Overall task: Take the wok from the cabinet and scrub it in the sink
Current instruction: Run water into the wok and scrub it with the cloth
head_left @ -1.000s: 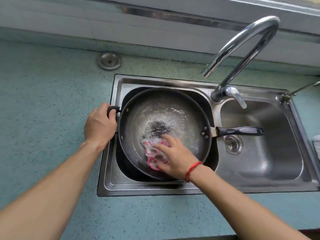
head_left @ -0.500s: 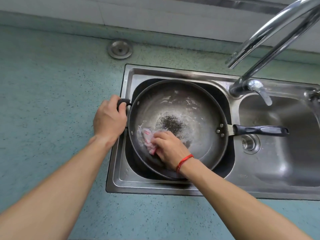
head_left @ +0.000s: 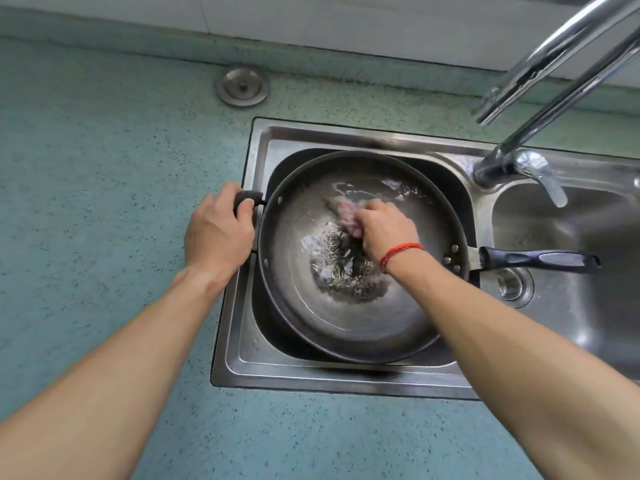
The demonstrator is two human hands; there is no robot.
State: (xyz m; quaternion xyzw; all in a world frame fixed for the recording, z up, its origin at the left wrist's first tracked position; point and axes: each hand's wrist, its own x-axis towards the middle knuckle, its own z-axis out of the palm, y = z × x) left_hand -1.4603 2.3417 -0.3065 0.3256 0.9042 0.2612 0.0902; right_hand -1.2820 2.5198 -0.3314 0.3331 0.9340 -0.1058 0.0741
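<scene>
A dark round wok [head_left: 349,320] rests in the left basin of the steel sink [head_left: 239,344], its long black handle [head_left: 540,260] reaching over the right basin. Foamy water with dark specks pools at its bottom. My left hand [head_left: 216,237] grips the small black helper handle on the wok's left rim. My right hand [head_left: 386,230], a red string on its wrist, presses a pink and white cloth [head_left: 346,213] against the wok's inner far side. Most of the cloth is hidden under the fingers.
A chrome gooseneck faucet [head_left: 540,126] rises at the upper right, its spout over the sink's back edge. The right basin holds a drain [head_left: 512,284]. A round metal cap [head_left: 242,85] sits in the green speckled counter [head_left: 104,168] behind the sink.
My right hand has slid the cloth from the wok's near left side up to its far side. The left hand keeps its grip. The view has shifted left and closer.
</scene>
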